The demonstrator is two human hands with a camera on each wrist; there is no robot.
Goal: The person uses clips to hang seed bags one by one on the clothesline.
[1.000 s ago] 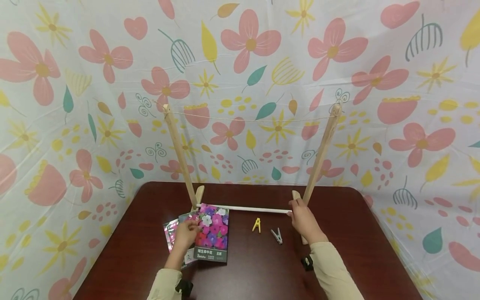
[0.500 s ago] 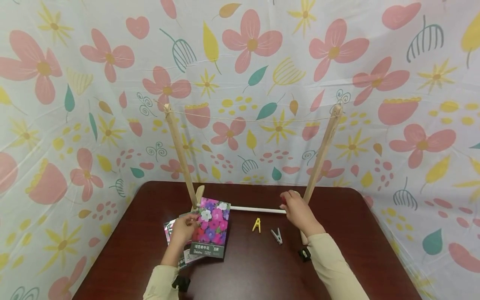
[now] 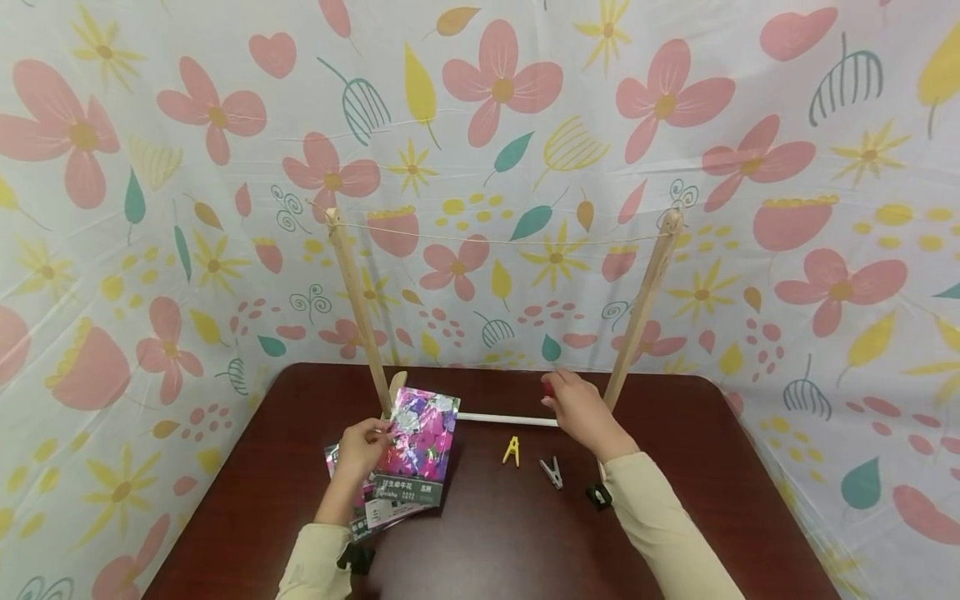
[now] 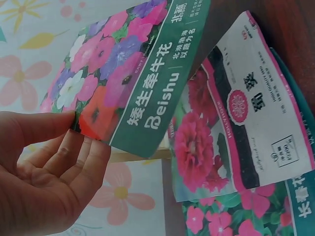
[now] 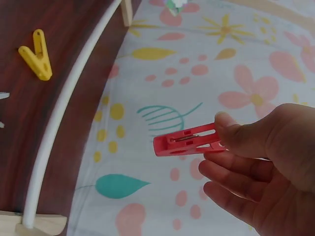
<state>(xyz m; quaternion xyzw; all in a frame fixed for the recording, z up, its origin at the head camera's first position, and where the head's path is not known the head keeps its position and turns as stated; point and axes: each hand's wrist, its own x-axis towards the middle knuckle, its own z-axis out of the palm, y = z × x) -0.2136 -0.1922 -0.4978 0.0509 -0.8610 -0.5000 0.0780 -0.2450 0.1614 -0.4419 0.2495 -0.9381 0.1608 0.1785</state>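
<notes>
My left hand (image 3: 362,450) pinches the edge of a seed packet (image 3: 420,446) printed with pink, purple and white flowers. In the left wrist view that packet is tilted above two more packets: a white-labelled one with red blooms (image 4: 194,147) and, partly hidden under it, one with pink flowers (image 4: 221,221). Between thumb and fingers, my right hand (image 3: 585,412) holds a red clothespin (image 5: 184,141) by its handle end, its other end pointing away from the palm. The right hand is just inside the right wooden post (image 3: 641,321).
A string (image 3: 510,242) spans the tops of the right post and the left post (image 3: 352,304). Low between them runs a white rod (image 3: 506,419). A yellow clothespin (image 3: 512,451) and a grey one (image 3: 552,472) lie on the dark table (image 3: 510,542).
The left hand has raised and tilted the flower packet, uncovering more of those below. My right hand has moved left from the right post's foot, and the red clothespin has come into sight.
</notes>
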